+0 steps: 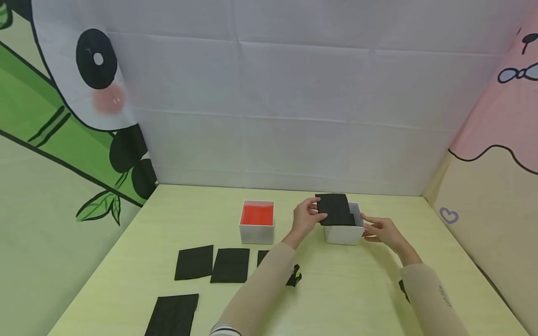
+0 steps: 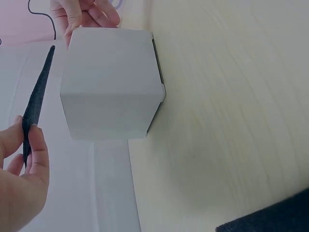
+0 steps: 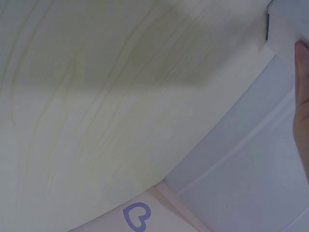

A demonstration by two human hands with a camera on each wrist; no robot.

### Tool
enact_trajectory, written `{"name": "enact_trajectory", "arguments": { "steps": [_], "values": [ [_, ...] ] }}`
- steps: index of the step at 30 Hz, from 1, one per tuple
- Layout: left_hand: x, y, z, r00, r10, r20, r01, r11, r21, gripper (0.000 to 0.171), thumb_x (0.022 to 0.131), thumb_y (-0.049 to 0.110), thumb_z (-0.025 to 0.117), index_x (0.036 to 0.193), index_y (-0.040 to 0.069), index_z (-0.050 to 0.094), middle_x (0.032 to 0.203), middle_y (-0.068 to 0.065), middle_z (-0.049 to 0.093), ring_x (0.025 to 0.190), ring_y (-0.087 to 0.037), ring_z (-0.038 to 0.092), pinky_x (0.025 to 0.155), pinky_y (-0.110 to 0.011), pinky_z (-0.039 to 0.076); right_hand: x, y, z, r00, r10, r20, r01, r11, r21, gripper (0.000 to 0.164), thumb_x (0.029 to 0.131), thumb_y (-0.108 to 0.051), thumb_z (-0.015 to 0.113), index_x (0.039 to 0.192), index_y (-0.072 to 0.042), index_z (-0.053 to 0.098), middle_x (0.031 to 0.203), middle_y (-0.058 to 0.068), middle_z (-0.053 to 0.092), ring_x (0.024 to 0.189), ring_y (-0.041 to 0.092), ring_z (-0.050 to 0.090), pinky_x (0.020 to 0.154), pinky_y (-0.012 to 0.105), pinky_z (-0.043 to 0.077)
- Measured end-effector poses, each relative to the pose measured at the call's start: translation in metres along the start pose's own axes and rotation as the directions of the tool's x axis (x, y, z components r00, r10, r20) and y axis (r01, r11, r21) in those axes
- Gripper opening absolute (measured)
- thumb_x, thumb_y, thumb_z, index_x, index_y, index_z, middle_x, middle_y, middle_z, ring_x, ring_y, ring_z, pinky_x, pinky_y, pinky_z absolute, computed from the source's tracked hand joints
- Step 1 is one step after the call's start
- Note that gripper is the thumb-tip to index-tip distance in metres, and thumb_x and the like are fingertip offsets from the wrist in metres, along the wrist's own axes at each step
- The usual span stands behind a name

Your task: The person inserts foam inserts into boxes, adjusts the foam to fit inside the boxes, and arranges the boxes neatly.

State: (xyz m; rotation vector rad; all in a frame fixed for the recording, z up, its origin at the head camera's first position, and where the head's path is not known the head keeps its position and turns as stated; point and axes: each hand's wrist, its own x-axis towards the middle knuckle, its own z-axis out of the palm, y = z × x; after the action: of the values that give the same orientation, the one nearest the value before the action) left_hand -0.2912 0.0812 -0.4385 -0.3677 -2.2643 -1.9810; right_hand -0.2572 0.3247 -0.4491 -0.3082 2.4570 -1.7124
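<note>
My left hand [image 1: 306,217] pinches a folded black cloth [image 1: 335,209] by its left edge, thumb on one face and fingers on the other. The cloth is held over the opening of a white box [image 1: 342,235] and hides much of its inside. In the left wrist view the cloth [image 2: 37,99] appears edge-on, apart from the box [image 2: 113,65]. My right hand [image 1: 382,231] holds the box at its right side; only part of that hand [image 3: 301,101] shows in the right wrist view.
Left of the hands stands another white box [image 1: 257,234] with a red inside [image 1: 257,215]. Black cloth squares lie in front, one at left [image 1: 194,262], one in the middle [image 1: 230,265], one nearer [image 1: 172,315]. Another [image 1: 262,255] is partly hidden by my left sleeve.
</note>
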Motion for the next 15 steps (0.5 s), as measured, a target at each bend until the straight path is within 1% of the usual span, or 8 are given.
{"name": "enact_trajectory", "arguments": {
  "steps": [2, 7, 11, 15],
  "values": [
    [0.002, 0.002, 0.003, 1.000, 0.006, -0.004, -0.006, 1.000, 0.006, 0.044, 0.070, -0.002, 0.073, 0.112, 0.001, 0.060, 0.082, -0.005, 0.058, 0.065, -0.010, 0.056, 0.056, -0.023, 0.049, 0.000, 0.001, 0.000, 1.000, 0.006, -0.005, -0.006, 1.000, 0.001, 0.049, 0.089, -0.005, 0.052, 0.130, 0.011, 0.030, 0.114, 0.035, 0.048, 0.083, 0.032, 0.060, 0.071, 0.036, 0.049],
    [0.007, 0.004, 0.012, 1.000, 0.015, -0.003, -0.015, 1.000, 0.024, 0.044, 0.071, -0.001, 0.072, 0.113, -0.001, 0.059, 0.083, -0.007, 0.060, 0.066, -0.010, 0.056, 0.055, -0.022, 0.049, 0.000, 0.002, 0.000, 1.000, -0.010, -0.007, 0.010, 1.000, 0.006, 0.048, 0.090, -0.004, 0.051, 0.130, 0.012, 0.030, 0.112, 0.037, 0.048, 0.083, 0.035, 0.060, 0.071, 0.037, 0.049],
    [0.011, 0.003, 0.019, 1.000, 0.011, 0.005, -0.011, 0.999, 0.046, 0.045, 0.070, -0.002, 0.073, 0.113, -0.001, 0.059, 0.083, -0.007, 0.060, 0.066, -0.009, 0.056, 0.054, -0.020, 0.049, 0.000, 0.002, 0.000, 1.000, -0.011, -0.012, 0.012, 1.000, 0.016, 0.048, 0.090, -0.003, 0.050, 0.130, 0.012, 0.029, 0.110, 0.036, 0.049, 0.083, 0.038, 0.059, 0.071, 0.038, 0.049],
    [0.014, 0.001, 0.023, 1.000, 0.012, 0.011, -0.013, 0.998, 0.068, 0.045, 0.070, -0.002, 0.073, 0.112, -0.001, 0.059, 0.082, -0.006, 0.059, 0.066, -0.010, 0.056, 0.054, -0.020, 0.048, 0.000, 0.002, 0.000, 1.000, -0.009, -0.009, 0.009, 1.000, 0.023, 0.048, 0.090, -0.003, 0.050, 0.130, 0.012, 0.029, 0.113, 0.038, 0.047, 0.086, 0.041, 0.058, 0.072, 0.039, 0.048]
  ]
}}
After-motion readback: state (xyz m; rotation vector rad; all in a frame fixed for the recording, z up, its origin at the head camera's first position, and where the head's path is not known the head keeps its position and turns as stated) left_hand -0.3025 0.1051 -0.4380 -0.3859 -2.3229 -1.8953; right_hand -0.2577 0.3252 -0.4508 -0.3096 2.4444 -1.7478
